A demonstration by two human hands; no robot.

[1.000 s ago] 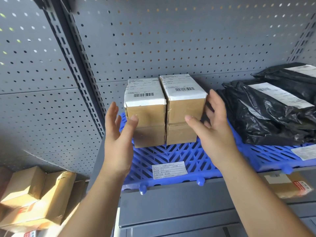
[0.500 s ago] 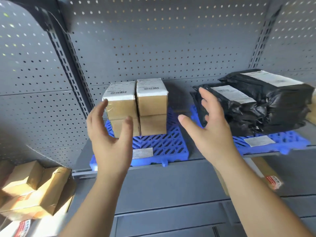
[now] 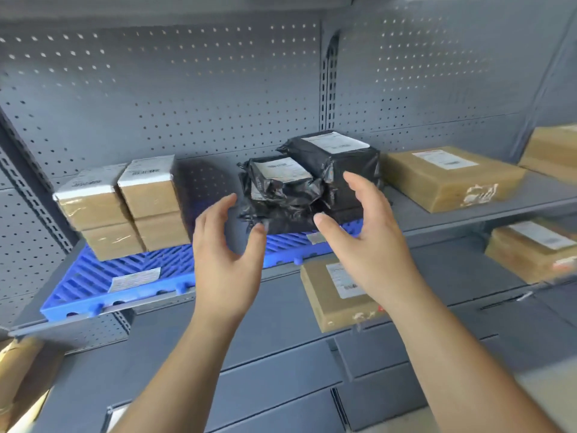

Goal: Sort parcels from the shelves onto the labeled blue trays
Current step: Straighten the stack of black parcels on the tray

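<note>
Both hands are hovering in front of the shelf [image 3: 468, 214], holding nothing. The left hand [image 3: 224, 245] is spreading wide, fingers loosely curved and thumb apart. The right hand [image 3: 362, 232] is opening just as wide, its palm facing the left one. Between and just beyond them, two black bagged parcels [image 3: 281, 195] are sitting side by side on a blue tray [image 3: 290, 245] near the middle of the shelf's front edge, each showing a white label on top. I cannot tell whether the fingertips are touching the bags. Toward the shelf's left end, four brown boxes [image 3: 125, 207] are standing in two stacks of two, pressed together, on a second blue tray [image 3: 93, 285]. This tray is jutting a little past the front edge and is carrying a white tag [image 3: 134, 279] on its near side. Toward the right end, a flat cardboard parcel [image 3: 449, 179] is lying directly on the bare shelf, well apart from the black bags. On the shelf below, a cardboard parcel [image 3: 337, 295] is showing under the right wrist, and more are sitting at the far right.
</note>
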